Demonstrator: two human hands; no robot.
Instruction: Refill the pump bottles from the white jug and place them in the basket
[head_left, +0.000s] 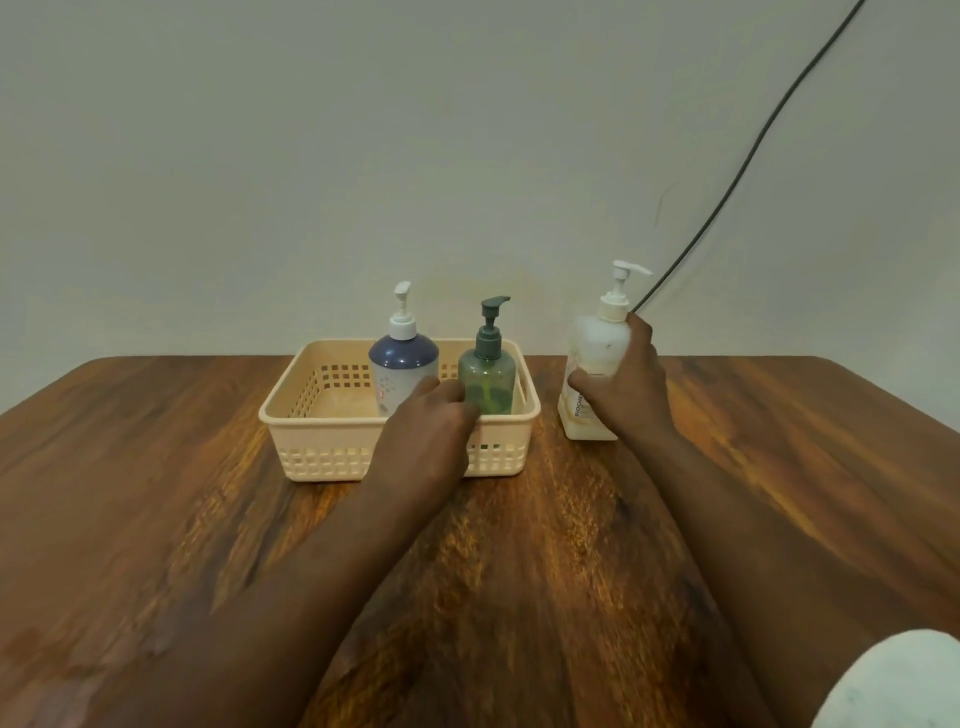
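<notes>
- Head view: basket (322, 431) sits centre frame on table (156, 467), near the far edge.
- Two pump bottles stand upright inside it: blue bottle (402, 369) mid-basket, green bottle (487, 382) at its right end.
- Left hand (434, 421) reaches over the basket's front rim, fingers against the green bottle's lower left side; a real grasp or just a touch, cannot tell. Probably seating it.
- Right hand (623, 387) wraps round white bottle (595, 374), right of centre, outside the basket, base on the table. Likely next to go in.
- White rounded thing (893, 680) at lower right corner, maybe the jug; unclear.
- Fill levels not readable.
</notes>
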